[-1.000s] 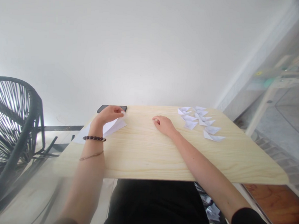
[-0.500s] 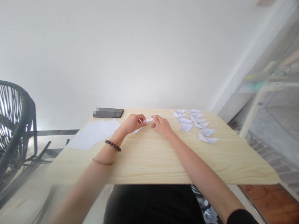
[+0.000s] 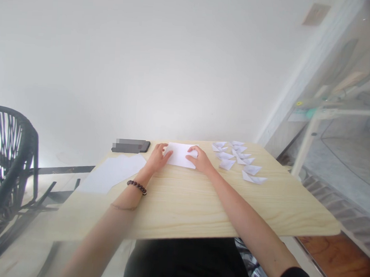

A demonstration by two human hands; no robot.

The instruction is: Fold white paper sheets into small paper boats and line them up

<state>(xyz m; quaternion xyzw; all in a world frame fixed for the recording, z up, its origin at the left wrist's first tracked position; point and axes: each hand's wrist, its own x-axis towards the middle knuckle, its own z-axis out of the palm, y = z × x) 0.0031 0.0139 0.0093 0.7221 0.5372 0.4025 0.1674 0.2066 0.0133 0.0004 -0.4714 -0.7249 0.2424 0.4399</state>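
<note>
A white sheet of paper [image 3: 179, 155] lies flat near the far middle of the table, between my two hands. My left hand [image 3: 159, 158] rests at its left edge, thumb and fingers spread apart, the thumb touching the paper. Over the right end of the sheet is my right hand [image 3: 201, 160], with thumb and index finger curved and a gap between them. Its palm hides part of the sheet's right edge. To the right sit several folded white paper pieces [image 3: 226, 164] with pointed ends, arranged in loose rows.
Loose white paper sheets [image 3: 110, 173] lie on the table's left side. Behind them is a dark phone-like object [image 3: 145, 146], partly blurred out. The wooden table [image 3: 183, 209] meets a white wall. A black woven chair [image 3: 10, 165] stands at left, a white metal frame [image 3: 307, 141] at right.
The paper, earlier raised and pinched in my left fingers, now lies flat and spread out. My left fingers have opened, and my right hand has come onto the paper. The view has tilted slightly upward.
</note>
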